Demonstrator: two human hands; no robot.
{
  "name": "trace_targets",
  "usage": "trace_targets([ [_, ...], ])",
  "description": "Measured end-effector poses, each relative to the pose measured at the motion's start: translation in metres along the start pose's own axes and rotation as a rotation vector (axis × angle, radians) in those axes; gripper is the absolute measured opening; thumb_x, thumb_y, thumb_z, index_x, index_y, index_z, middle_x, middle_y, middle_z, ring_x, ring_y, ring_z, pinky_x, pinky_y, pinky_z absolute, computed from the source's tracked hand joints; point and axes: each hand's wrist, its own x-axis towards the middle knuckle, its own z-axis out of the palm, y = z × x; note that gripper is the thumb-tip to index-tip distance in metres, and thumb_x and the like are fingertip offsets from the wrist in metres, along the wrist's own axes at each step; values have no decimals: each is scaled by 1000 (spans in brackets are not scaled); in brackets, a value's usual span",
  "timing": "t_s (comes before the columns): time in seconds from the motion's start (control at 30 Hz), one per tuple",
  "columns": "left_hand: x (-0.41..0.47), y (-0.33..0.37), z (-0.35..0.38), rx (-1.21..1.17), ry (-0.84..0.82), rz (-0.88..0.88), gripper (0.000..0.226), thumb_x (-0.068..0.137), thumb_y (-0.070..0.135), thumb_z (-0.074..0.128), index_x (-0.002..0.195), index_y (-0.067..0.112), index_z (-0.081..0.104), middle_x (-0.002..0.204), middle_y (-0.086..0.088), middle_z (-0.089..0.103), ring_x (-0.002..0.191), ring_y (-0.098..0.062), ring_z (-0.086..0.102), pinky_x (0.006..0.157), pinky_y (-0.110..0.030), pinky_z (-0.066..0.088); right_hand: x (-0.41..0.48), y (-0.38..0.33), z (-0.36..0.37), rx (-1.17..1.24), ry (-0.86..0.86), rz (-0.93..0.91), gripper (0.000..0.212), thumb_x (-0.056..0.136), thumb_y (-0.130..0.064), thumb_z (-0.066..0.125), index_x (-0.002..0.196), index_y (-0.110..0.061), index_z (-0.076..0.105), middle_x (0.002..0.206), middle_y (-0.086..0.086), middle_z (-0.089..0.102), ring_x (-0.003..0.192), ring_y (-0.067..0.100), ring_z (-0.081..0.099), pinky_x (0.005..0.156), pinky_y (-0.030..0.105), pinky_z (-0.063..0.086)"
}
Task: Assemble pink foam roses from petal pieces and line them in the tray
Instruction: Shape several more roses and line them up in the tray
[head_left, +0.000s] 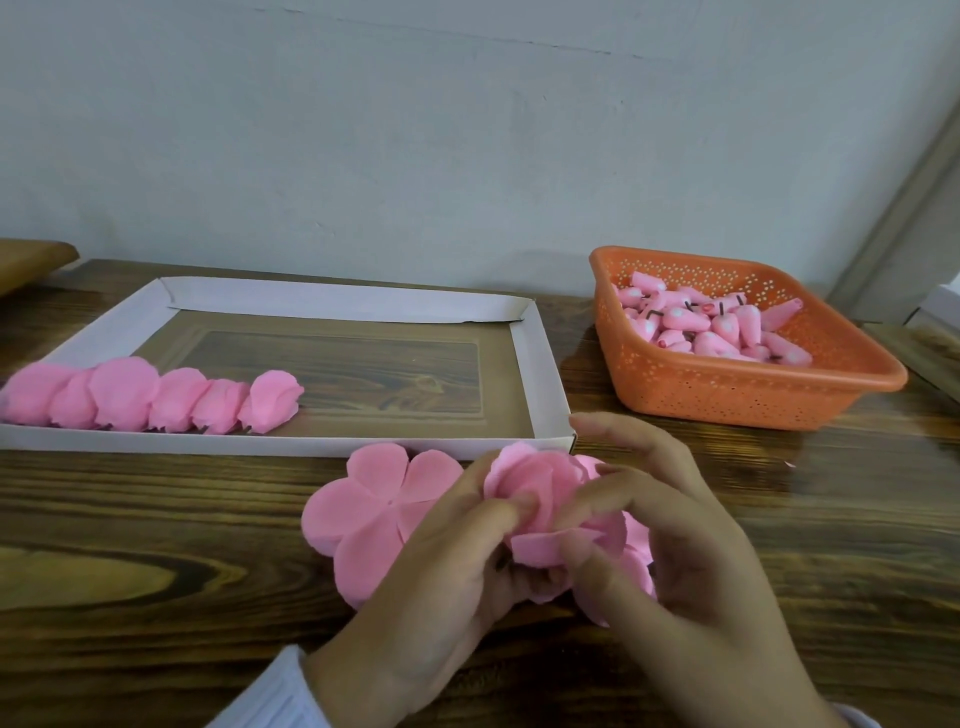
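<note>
Both hands hold a half-built pink foam rose (540, 499) just in front of the tray's near right corner. My left hand (431, 587) grips it from below and the left, thumb on the petals. My right hand (691, 551) curls over it from the right, fingers pinching the outer petals. A stack of flat pink petal pieces (363, 514) lies on the table under and left of the rose. In the white cardboard tray (540, 364), several finished pink roses (156, 397) stand in a row along the near left side.
An orange perforated basket (727, 395) with several pink foam buds stands at the back right. The wooden table runs up to a pale wall behind. A brown wooden object (31, 260) shows at the far left edge.
</note>
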Motion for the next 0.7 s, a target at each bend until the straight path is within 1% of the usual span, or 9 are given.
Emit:
trace_targets([
  [0.13,0,0,0,0,-51,42,25,76,18,60,100,20,69,94,-10,70,82,-20,66,69,-32,51,1,4,0,-7,80,61,13,73,-40,65,76,-28,68,119,-13,59,129,14,48,98,24,41],
  [0.23,2,3,-2,-98,-131,46,41,59,11,62,96,-7,55,87,-14,66,79,-26,63,67,-38,51,2,5,0,-9,78,47,21,74,-41,66,93,-34,64,121,-14,58,125,17,52,97,32,45],
  [0.27,2,2,-4,-81,-143,54,42,53,7,62,88,-12,49,84,-14,65,79,-28,62,68,-41,50,2,5,0,-11,70,37,24,75,-41,66,98,-35,62,120,-12,58,122,19,54,95,33,46],
  [0.3,1,2,-4,-31,-151,60,46,51,4,63,91,-12,47,86,-13,65,82,-29,61,71,-42,49,2,5,0,-12,62,27,27,76,-40,66,102,-36,61,119,-11,59,119,20,56,95,33,46],
  [0.37,-2,3,-3,115,-165,50,60,58,1,67,117,3,52,100,-8,68,95,-25,65,80,-37,51,4,5,0,-21,45,12,29,77,-37,65,106,-34,62,117,-10,60,116,20,58,93,30,48],
  [0.43,-5,1,-1,280,-106,76,60,67,5,73,122,20,57,107,-2,70,102,-20,67,82,-29,53,4,5,0,-34,27,3,29,77,-36,64,106,-30,63,116,-12,60,116,18,57,93,27,48],
  [0.5,-4,0,1,404,7,124,53,67,11,78,114,31,63,105,4,72,100,-14,68,79,-25,55,3,5,0,-58,13,-15,28,77,-35,64,105,-33,63,118,-12,59,120,15,55,94,21,44],
  [0.6,-2,-1,1,505,38,215,48,69,9,74,108,36,66,104,7,72,99,-10,68,82,-28,56,2,5,1,-171,0,-67,29,75,-36,65,104,-39,61,127,-8,56,120,14,55,95,19,42],
  [0.7,-4,1,7,614,87,261,63,66,12,62,91,69,55,88,34,67,83,12,63,69,-6,48,0,6,3,-268,-17,-111,26,74,-38,64,100,-40,60,131,-9,52,118,15,55,93,27,45],
])
